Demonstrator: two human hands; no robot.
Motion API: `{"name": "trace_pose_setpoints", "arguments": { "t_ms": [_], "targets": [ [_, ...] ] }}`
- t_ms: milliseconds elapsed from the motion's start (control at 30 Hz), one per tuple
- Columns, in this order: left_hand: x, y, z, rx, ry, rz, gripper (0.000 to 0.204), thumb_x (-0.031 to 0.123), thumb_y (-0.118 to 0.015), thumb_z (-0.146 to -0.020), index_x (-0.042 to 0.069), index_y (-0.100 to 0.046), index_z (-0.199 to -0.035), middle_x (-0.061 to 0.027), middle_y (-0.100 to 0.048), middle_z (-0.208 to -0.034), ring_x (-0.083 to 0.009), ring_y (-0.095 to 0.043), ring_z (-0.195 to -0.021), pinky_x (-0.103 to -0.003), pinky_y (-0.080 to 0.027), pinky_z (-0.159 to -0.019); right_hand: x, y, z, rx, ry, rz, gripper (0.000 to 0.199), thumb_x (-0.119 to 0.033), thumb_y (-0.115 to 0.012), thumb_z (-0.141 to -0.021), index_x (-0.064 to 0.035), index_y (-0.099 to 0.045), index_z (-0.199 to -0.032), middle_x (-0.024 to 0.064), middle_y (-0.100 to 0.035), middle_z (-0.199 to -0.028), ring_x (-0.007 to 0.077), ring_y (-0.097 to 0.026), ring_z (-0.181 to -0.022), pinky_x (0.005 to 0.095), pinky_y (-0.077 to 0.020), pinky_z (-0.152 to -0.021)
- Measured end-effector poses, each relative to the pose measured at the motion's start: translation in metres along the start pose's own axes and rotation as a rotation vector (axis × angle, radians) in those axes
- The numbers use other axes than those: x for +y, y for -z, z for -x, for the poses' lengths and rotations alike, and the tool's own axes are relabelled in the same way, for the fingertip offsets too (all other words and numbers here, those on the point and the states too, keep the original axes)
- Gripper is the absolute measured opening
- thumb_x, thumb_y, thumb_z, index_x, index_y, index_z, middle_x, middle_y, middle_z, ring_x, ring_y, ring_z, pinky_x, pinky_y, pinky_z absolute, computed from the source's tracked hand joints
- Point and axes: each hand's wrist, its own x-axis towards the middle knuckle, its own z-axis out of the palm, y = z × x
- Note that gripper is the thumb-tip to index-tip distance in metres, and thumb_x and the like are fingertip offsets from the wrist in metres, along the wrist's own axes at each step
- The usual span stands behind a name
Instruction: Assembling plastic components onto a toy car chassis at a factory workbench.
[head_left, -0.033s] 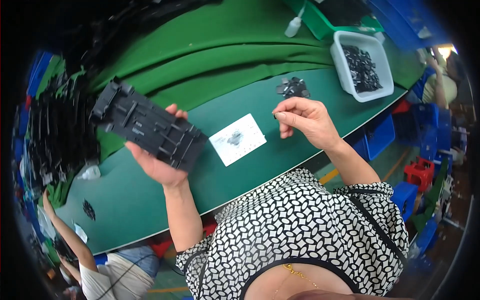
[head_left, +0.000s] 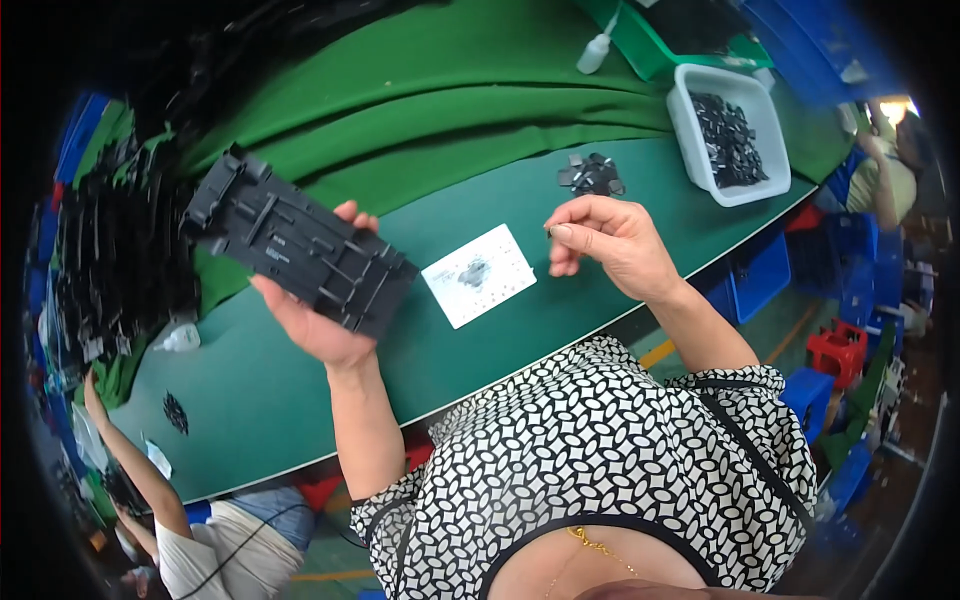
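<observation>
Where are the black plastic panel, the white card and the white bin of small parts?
black plastic panel (head_left: 300, 245), head view, middle of its ribbed face.
white card (head_left: 500, 262), head view, bare upper right area.
white bin (head_left: 683, 125), head view, left wall.

The black ribbed panel (head_left: 300, 255) is covering most of the left hand (head_left: 322, 325), so only fingertips and the palm's heel are showing. Right of that panel, the right hand (head_left: 610, 240) is pinching something too small to make out. Far left of the panel, the black stack (head_left: 110, 260) is blurring into shadow.
</observation>
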Motion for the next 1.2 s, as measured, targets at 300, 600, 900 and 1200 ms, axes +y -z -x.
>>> {"name": "trace_pose_setpoints", "arguments": {
  "t_ms": [300, 600, 900, 1200],
  "targets": [
    [0.005, -0.004, 0.001, 0.022, 0.038, 0.058, 0.074, 0.06, -0.027, -0.093, -0.001, -0.038, -0.132, -0.0288, -0.052, -0.12, -0.0373, -0.055, -0.107, -0.049, -0.042, -0.098, 0.014, -0.019, -0.008, -0.07, 0.068, 0.037, 0.013, -0.003, -0.052, -0.089, 0.0014, -0.055, -0.101, 0.0049, -0.059, -0.083, 0.0123, -0.059, -0.075, 0.0243, -0.0462, -0.069],
    [0.006, -0.002, 0.004, 0.026, 0.064, 0.093, 0.077, 0.061, -0.028, -0.093, -0.005, -0.039, -0.132, -0.0298, -0.05, -0.123, -0.0373, -0.055, -0.108, -0.047, -0.043, -0.098, 0.008, -0.019, -0.008, -0.078, -0.016, 0.112, 0.015, -0.004, -0.056, -0.088, 0.0015, -0.055, -0.102, 0.0049, -0.061, -0.082, 0.0124, -0.061, -0.075, 0.0228, -0.0459, -0.068],
    [0.006, -0.002, 0.002, 0.064, 0.072, 0.054, 0.074, 0.059, -0.026, -0.094, -0.004, -0.042, -0.13, -0.0287, -0.052, -0.121, -0.0349, -0.056, -0.107, -0.045, -0.044, -0.097, 0.001, -0.035, -0.014, -0.117, 0.333, 0.76, 0.009, -0.002, -0.059, -0.087, 0.0025, -0.06, -0.094, 0.006, -0.063, -0.081, 0.0124, -0.061, -0.074, 0.0246, -0.0495, -0.066],
    [0.009, -0.012, 0.0, 0.179, 0.076, -0.091, 0.073, 0.057, -0.025, -0.095, -0.006, -0.047, -0.123, -0.0265, -0.057, -0.115, -0.0309, -0.059, -0.102, -0.039, -0.048, -0.092, 0.016, -0.05, -0.032, -0.211, 0.722, 1.067, 0.012, 0.003, -0.063, -0.078, 0.0001, -0.06, -0.088, 0.0106, -0.059, -0.079, 0.0254, -0.06, -0.066, 0.0324, -0.048, -0.057]
  ]
}}
